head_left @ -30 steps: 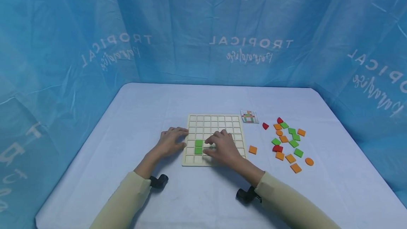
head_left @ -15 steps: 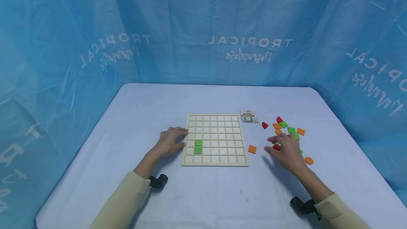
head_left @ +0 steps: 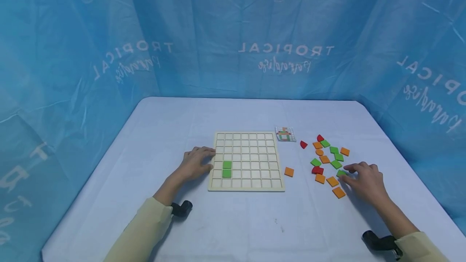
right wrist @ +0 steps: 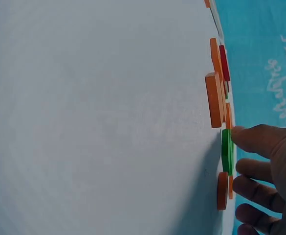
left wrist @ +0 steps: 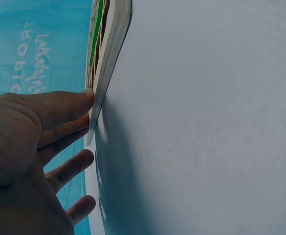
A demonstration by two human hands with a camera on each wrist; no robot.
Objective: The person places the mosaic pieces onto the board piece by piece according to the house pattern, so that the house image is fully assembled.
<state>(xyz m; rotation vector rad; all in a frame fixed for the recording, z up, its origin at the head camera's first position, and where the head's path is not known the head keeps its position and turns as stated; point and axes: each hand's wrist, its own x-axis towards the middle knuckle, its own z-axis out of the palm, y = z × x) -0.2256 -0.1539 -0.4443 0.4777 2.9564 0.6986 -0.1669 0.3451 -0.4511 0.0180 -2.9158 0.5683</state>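
My left hand (head_left: 195,163) rests against the left edge of a pale grid board (head_left: 251,191), its thumb and fingers fairly straight in the left wrist view. Two green square tiles, an upper green tile (head_left: 227,165) and a lower green tile (head_left: 227,173), fill neighbouring cells of one column. At the right of the table, my right hand (head_left: 367,181) hovers with thumb and forefinger apart at a loose green tile (head_left: 341,173), partly covering it. The right wrist view has the thumb tip close by a green tile (right wrist: 226,151); whether they touch I cannot tell.
Loose orange, green and red pieces (head_left: 324,159) lie scattered right of the board. A lone orange square (head_left: 289,172) sits by the board's right edge. A small pattern card (head_left: 285,134) lies at its upper right corner. Blue curtains (head_left: 233,51) surround the white table (head_left: 174,124).
My right hand has left the board and moved right, across the loose pieces to the green tile at their far side. It now hides the orange disc. My left hand has stayed put.
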